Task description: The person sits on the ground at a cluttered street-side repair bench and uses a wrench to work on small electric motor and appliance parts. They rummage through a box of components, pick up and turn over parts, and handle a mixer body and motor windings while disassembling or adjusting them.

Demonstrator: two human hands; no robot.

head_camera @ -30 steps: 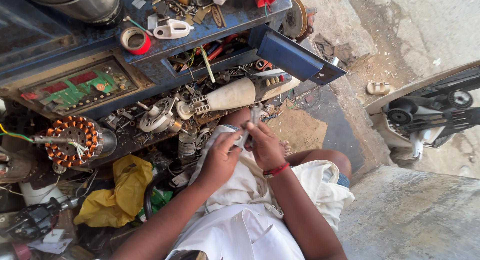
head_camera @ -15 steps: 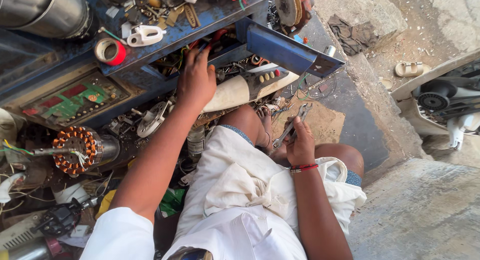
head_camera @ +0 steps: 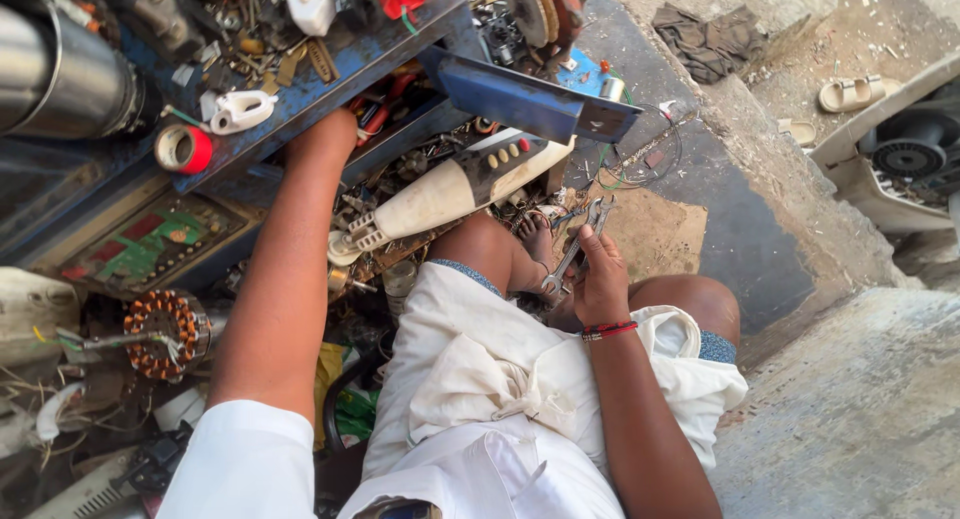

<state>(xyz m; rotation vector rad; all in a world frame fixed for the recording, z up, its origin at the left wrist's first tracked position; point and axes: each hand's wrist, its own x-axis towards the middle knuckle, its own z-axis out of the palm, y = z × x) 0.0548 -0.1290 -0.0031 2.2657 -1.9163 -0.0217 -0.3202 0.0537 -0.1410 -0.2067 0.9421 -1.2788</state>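
Outdoors, cluttered blue workbench [head_camera: 330,74]; right hand [head_camera: 600,279] gripping spanner [head_camera: 575,254].

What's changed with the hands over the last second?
A second ago both hands worked together at the lap. Since then the left hand has reached up and forward into the open blue drawer, among the tools; what it grips is hidden. The right hand stayed low by the knee, keeping hold of the metal spanners. The cream appliance has not moved.
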